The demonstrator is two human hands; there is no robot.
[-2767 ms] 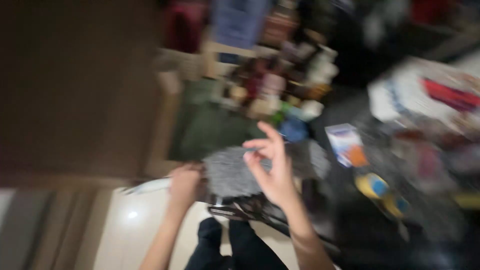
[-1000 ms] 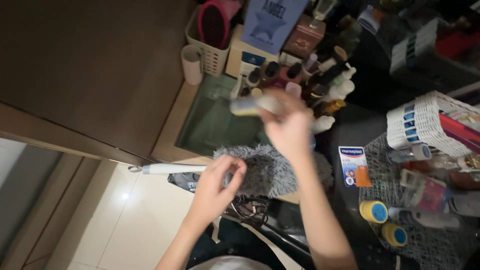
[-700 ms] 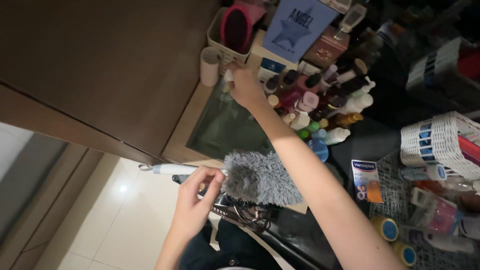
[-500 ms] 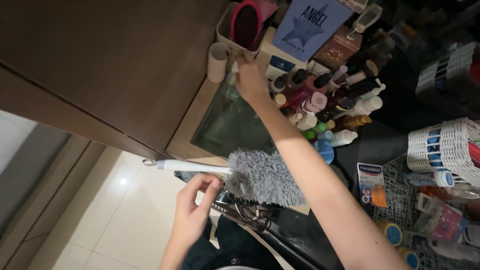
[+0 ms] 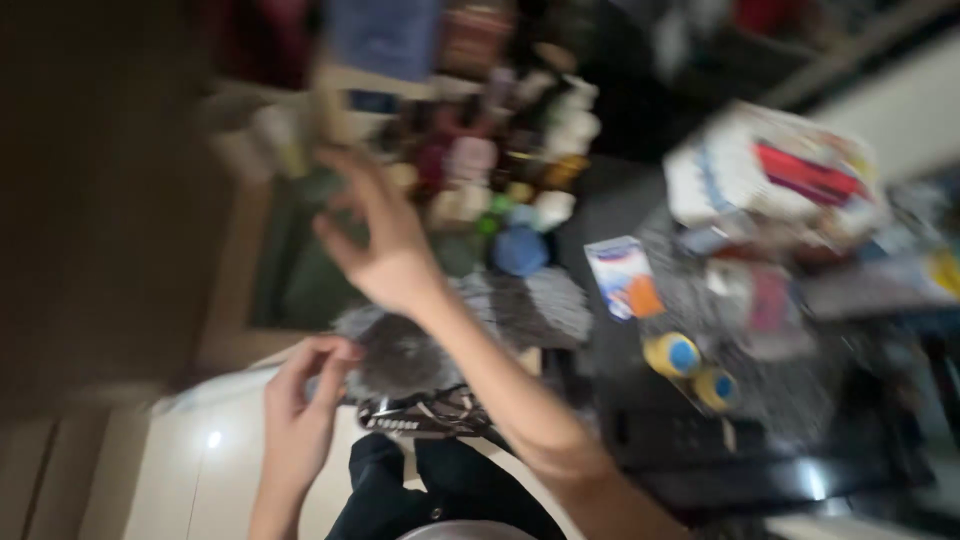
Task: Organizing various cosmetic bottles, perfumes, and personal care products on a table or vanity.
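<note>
Pinching the grey duster at its near edge with my left hand at the surface's front; my right hand hovers above it, fingers spread and empty, near blurred bottles.

1. A dark tabletop carries a blurred cluster of small bottles.
2. A grey fluffy duster lies at its near edge.
3. A small blue-and-orange packet lies flat nearby.
4. Two yellow jars with blue lids stand just beside each other.
5. A white woven basket sits further right.
</note>
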